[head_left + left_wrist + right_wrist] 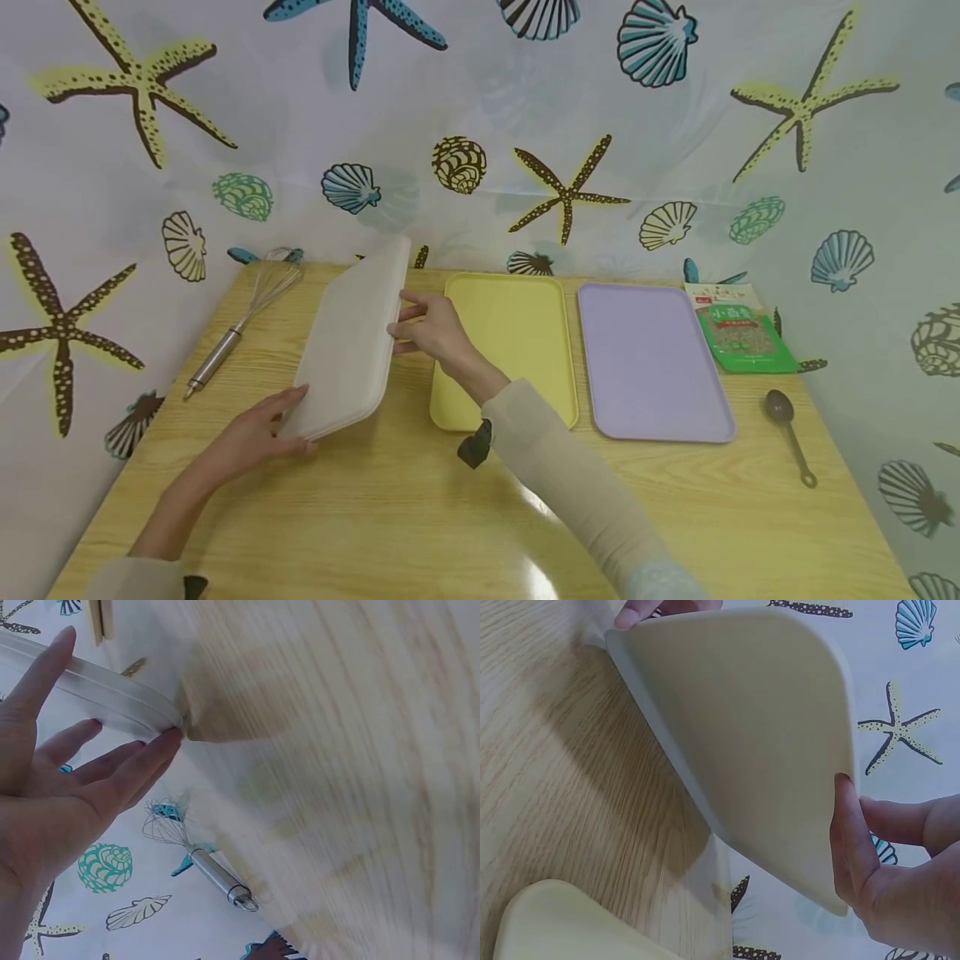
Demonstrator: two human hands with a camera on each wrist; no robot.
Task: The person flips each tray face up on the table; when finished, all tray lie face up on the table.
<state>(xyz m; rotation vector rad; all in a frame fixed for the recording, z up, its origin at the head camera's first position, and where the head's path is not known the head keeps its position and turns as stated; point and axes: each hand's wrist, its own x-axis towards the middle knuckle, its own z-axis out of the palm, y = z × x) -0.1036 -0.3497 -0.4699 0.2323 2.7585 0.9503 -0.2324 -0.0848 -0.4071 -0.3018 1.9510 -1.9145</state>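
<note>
A white tray [348, 333] is tilted up on edge at the left of the table, its flat face toward the head camera. My left hand [251, 437] holds its near left corner, thumb on one side and fingers on the other. With thumb and fingers my right hand [435, 329] pinches the right-hand rim. The right wrist view shows the tray's broad face [735, 712] and the fingers over its rim. Seen from the left wrist, the tray's edge [120, 694] looks ridged, and its far part is out of frame.
A yellow tray [510, 350] lies flat beside a lilac tray [652, 358]. At the back right is a green food packet [742, 333], with a dark spoon [783, 417] in front. A metal whisk [232, 337] lies far left. Patterned cloth [480, 100] hangs behind the table.
</note>
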